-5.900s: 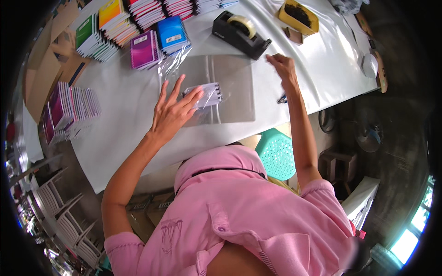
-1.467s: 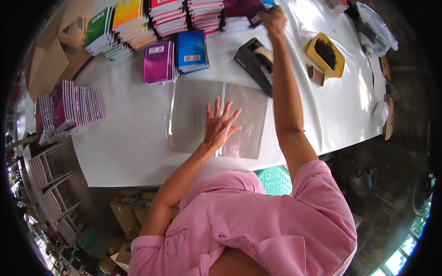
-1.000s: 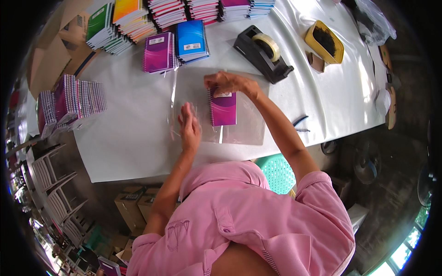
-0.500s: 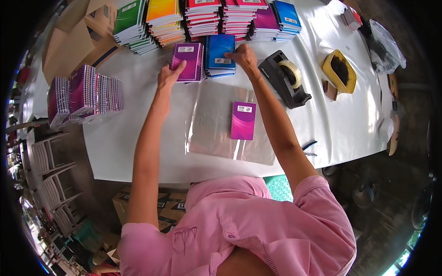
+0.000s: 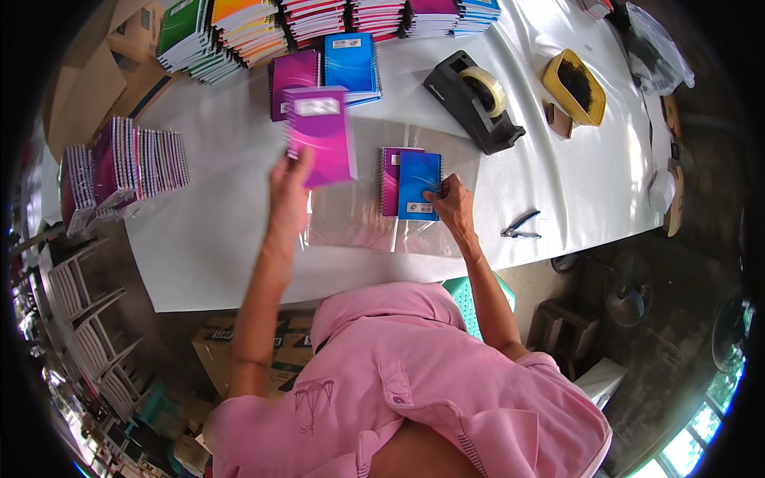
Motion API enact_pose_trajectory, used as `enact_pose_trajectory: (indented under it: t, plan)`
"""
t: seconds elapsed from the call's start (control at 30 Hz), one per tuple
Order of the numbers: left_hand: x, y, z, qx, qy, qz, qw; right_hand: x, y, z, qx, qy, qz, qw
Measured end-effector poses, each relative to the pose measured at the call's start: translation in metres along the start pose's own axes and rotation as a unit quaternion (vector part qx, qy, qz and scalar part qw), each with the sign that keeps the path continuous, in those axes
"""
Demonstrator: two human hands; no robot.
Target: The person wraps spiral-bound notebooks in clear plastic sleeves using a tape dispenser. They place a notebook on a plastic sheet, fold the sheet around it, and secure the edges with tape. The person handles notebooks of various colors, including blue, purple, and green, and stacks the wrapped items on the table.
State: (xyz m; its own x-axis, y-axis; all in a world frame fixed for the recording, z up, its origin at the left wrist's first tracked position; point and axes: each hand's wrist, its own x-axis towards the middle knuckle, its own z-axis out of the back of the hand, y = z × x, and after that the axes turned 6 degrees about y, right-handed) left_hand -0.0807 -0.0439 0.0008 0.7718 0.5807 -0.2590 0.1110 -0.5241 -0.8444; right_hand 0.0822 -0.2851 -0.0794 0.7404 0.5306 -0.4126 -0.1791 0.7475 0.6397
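Observation:
My left hand grips a purple spiral notebook by its lower left edge and holds it up over the table, slightly blurred. My right hand pinches the right edge of a blue spiral notebook. That blue notebook partly covers another purple notebook, which rests on clear plastic sheets. Just beyond my left hand lie a small purple notebook pile and a small blue notebook pile, side by side.
Tall stacks of colored notebooks line the far side. Wrapped purple notebooks stand at left beside a cardboard box. Rightward are a black tape dispenser, a yellow tub of dark bits, and pliers-like cutters.
Both hands have come nearer from the two small piles, the left with a purple notebook, the right with a blue one now over the purple notebook on the plastic. The view has shifted.

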Motion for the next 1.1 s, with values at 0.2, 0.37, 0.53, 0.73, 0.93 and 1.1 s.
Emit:
enact_pose_trajectory:
  t: [0.2, 0.37, 0.53, 0.73, 0.93, 1.1]
  plan:
    - [-0.025, 0.129, -0.050, 0.313, -0.042, -0.076, 0.946, -0.013, 0.010, 0.004, -0.163, -0.005, 0.013, 0.986]
    - [-0.014, 0.113, -0.049, 0.610, -0.050, -0.172, 0.772, 0.006, 0.027, 0.033, -0.168, -0.051, 0.047, 0.983]
    - [0.116, -0.044, -0.057, 0.663, -0.077, -0.386, 0.636, 0.136, 0.155, 0.112, -0.004, -0.272, 0.349, 0.897]
    - [0.296, -0.130, -0.071, 0.764, -0.130, -0.348, 0.527, 0.315, 0.245, 0.153, -0.121, -0.248, 0.211, 0.938]
    - [0.320, -0.115, -0.065, 0.730, -0.153, -0.179, 0.642, 0.189, 0.185, 0.172, 0.258, 0.015, 0.365, 0.895]
    - [0.291, -0.156, -0.035, 0.723, -0.082, -0.250, 0.639, 0.053, 0.107, 0.074, 0.401, 0.038, 0.156, 0.902]
